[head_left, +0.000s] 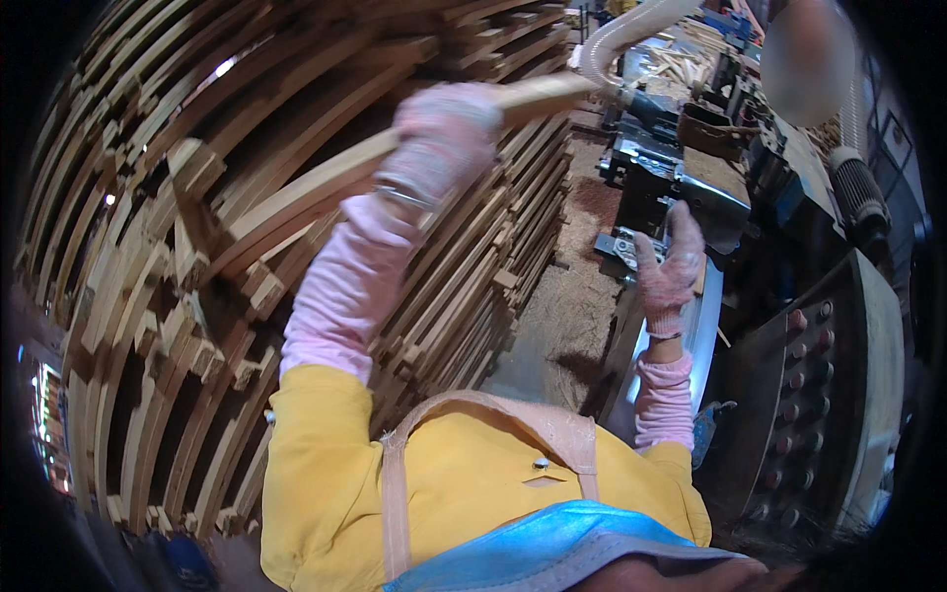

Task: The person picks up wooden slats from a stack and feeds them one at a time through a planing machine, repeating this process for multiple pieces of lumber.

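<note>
My left hand (444, 138), in a pale pink knitted glove, is raised in front of the stacked wood and smeared by motion. Its fingers are wrapped round a long, slightly curved wooden strip (547, 96), which runs from the stack side toward the machine. On the other side my right hand (671, 264), gloved too, has its fingers apart above the metal bed (702, 331) of a woodworking machine (646, 163). A small tan edge, perhaps wood, shows beside that palm; I cannot tell whether the hand touches it.
Tall stacks of curved wooden strips (158, 395) fill the left. Sawdust covers the floor (562, 306) between stack and machine. A clear hose (626, 39) and a motor (858, 192) adjoin the machine. A control panel (809, 405) with several knobs stands at right. A blurred person (809, 64) is beyond.
</note>
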Demonstrator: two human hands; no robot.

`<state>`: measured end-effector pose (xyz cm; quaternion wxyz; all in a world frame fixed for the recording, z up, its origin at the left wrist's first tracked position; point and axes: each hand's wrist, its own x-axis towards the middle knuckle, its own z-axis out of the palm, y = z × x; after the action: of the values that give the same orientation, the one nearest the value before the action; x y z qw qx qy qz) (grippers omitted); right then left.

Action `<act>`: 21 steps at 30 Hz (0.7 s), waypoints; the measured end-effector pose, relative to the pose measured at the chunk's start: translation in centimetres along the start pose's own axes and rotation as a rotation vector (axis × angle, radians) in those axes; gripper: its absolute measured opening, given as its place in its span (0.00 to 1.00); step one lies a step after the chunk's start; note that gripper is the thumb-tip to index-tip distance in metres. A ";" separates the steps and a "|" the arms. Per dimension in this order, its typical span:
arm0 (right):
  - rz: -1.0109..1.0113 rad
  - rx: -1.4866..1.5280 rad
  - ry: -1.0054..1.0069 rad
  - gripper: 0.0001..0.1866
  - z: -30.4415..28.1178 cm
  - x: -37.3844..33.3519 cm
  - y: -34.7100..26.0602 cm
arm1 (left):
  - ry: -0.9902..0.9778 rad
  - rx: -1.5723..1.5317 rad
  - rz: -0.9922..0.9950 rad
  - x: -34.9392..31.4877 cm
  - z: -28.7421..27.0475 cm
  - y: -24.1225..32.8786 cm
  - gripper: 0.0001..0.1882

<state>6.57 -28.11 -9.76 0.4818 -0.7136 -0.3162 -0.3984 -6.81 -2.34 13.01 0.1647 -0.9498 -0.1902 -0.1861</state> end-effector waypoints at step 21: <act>0.363 -0.226 -0.521 0.45 -19.4 -6.2 -15.9 | -0.508 -0.542 0.960 -16.7 8.2 23.4 0.14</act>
<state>-14.82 -41.37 -3.99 0.3658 -0.8850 -0.2501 -0.1428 -8.84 -24.66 -6.81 -0.0682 -0.9522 0.2805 0.0999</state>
